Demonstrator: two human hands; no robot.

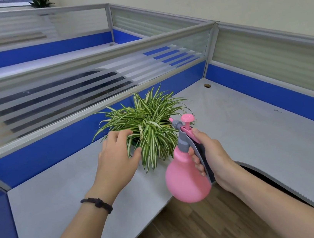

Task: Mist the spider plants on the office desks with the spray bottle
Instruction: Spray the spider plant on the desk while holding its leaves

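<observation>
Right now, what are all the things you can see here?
spider plant: one, green with white stripes, on the near desk.
spray bottle: one, pink with grey handle, held right of the plant.
desk: grey, near one; another behind the partition.
partition: blue with striped glass, along the desk edges.
far plant: one, green, top left.
bracelet: one, dark, on the left wrist.
left hand: touching the leaves.
right hand: gripping the bottle's handle.

Count from near desk: two plants, one spider plant on it, second plant far beyond. One pink spray bottle. Two hands, left hand, right hand. One bracelet.
</observation>
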